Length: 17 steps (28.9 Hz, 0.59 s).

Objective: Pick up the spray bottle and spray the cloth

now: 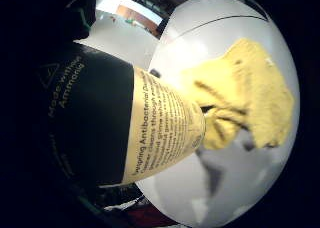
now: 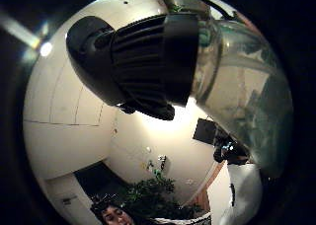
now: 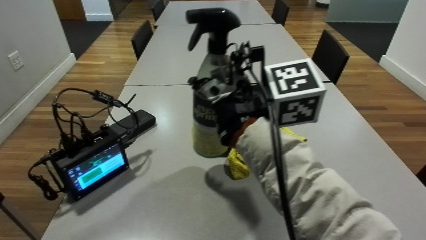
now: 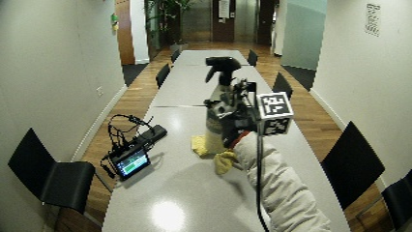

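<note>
Holding the spray bottle (image 3: 212, 100) upright above the surface (image 3: 160, 200), the gloved right hand (image 3: 243, 107) has its grip wrapped round the bottle's body, just below the neck. From where I stand the bottle looks lifted a little clear of the surface, though I can't be certain its base isn't touching. Its long axis runs straight up and down, with the black trigger head (image 3: 212, 22) on top and the nozzle aimed away to the left, out over bare surface and not at the cloth. The yellow cloth (image 4: 212, 151) lies crumpled on the surface directly beneath and just beside the bottle, partly hidden by the white sleeve (image 3: 313, 190).

To do this well, I'd say the bottle needs turning and tipping so the nozzle faces down onto the cloth, and a finger must reach the trigger before squeezing; sprayed as it points now, the mist would likely miss. The little device with the lit screen (image 3: 93, 167) sits off that way too.
</note>
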Motion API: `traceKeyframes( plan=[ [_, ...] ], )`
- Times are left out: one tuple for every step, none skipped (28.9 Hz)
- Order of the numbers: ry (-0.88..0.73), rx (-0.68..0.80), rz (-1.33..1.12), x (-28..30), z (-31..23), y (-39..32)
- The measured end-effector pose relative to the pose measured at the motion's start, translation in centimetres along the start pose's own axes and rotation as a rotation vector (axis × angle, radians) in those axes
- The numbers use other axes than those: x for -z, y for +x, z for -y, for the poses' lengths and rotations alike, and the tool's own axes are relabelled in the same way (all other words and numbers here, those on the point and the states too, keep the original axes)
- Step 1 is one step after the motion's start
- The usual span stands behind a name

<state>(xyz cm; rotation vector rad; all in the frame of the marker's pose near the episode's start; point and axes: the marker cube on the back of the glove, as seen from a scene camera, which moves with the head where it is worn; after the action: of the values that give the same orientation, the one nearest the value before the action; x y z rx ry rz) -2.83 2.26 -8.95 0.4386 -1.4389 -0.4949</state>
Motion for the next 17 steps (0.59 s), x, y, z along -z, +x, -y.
traceKeyframes(
  plan=[
    [-0.020,-0.001,0.003,-1.2,-0.3,0.3],
    [-0.036,-0.003,0.003,-2.3,-0.6,0.6],
    [-0.051,-0.006,0.003,-3.3,-0.9,1.0],
    [-0.062,-0.010,0.001,-4.2,-1.2,1.4],
    [-0.070,-0.013,-0.001,-4.9,-1.5,1.9],
    [-0.073,-0.017,-0.003,-5.4,-1.7,2.4],
    [-0.073,-0.021,-0.006,-5.6,-1.9,2.9],
    [-0.070,-0.027,-0.009,-5.8,-2.1,3.4],
    [-0.066,-0.034,-0.011,-5.9,-2.2,3.8],
    [-0.061,-0.042,-0.013,-5.9,-2.3,4.3],
    [-0.058,-0.050,-0.013,-6.0,-2.4,4.7],
    [-0.055,-0.056,-0.013,-6.1,-2.4,5.0],
    [-0.052,-0.060,-0.013,-6.2,-2.4,5.3],
    [-0.053,-0.062,-0.014,-6.4,-2.4,5.5],
    [-0.057,-0.063,-0.017,-6.5,-2.4,5.7],
    [-0.067,-0.066,-0.021,-6.7,-2.3,5.8],
    [-0.085,-0.071,-0.024,-6.8,-2.3,5.9]
  ],
)
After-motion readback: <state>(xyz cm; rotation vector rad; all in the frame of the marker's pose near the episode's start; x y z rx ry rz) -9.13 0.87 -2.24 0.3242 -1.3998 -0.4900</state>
